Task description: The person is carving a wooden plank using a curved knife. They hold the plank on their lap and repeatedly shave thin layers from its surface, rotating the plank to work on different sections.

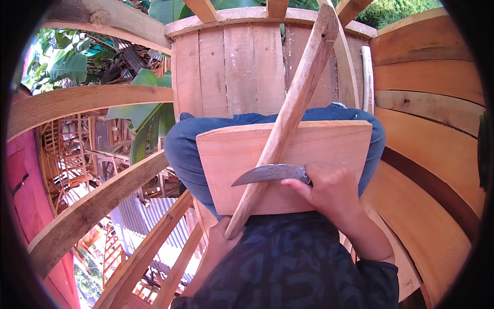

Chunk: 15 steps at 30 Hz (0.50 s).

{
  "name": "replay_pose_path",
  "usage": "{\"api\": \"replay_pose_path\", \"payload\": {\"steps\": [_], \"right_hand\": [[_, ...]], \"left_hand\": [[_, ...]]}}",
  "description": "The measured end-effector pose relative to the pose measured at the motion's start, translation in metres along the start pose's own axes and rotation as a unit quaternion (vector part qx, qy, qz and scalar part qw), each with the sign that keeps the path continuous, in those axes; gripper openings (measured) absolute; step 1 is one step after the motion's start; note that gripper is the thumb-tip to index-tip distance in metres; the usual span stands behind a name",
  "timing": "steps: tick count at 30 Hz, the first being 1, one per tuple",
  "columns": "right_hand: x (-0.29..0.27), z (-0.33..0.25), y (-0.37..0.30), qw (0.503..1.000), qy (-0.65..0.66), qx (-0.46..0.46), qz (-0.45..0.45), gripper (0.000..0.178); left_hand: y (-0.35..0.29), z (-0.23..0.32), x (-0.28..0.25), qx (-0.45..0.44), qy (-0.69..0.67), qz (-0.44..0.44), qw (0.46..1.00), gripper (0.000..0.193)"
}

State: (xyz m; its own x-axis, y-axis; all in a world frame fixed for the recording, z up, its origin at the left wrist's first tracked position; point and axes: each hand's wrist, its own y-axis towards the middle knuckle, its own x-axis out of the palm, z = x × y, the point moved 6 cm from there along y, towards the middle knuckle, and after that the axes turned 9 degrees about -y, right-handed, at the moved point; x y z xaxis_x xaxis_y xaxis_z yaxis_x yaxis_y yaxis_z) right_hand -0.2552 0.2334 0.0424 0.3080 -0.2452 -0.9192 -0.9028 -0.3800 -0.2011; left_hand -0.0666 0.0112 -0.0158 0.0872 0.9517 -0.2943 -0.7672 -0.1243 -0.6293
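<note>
A long wooden stick slants from my waist up to the far right, resting across a flat wooden board on my lap. Its near end sits in the closed fingers of my left hand, left of my waist. My right hand grips a curved knife by its handle, which the fingers mostly cover. The blade lies across the stick, over the board's middle, with its tip pointing left. Whether the edge bites into the wood I cannot tell.
A plank floor stretches beyond my knees, with a thin pale strip at its right. A plank wall rises close on my right. Wooden rails on the left have wide gaps, showing corrugated roofing below and banana leaves.
</note>
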Motion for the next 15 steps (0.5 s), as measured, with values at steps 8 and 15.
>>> {"api": "replay_pose_path", "payload": {"steps": [8, 15], "right_hand": [[-0.013, 0.03, 0.004, 0.982, -0.106, 0.007, 0.159, 0.059], [-0.075, 0.131, -0.007, 0.945, 0.06, 0.278, 0.161, 0.061]], "left_hand": [[0.004, 0.02, 0.008, 0.018, 0.052, 0.009, 0.998, 0.028], [0.001, 0.015, 0.004, 0.028, 0.058, -0.001, 0.998, 0.029]]}}
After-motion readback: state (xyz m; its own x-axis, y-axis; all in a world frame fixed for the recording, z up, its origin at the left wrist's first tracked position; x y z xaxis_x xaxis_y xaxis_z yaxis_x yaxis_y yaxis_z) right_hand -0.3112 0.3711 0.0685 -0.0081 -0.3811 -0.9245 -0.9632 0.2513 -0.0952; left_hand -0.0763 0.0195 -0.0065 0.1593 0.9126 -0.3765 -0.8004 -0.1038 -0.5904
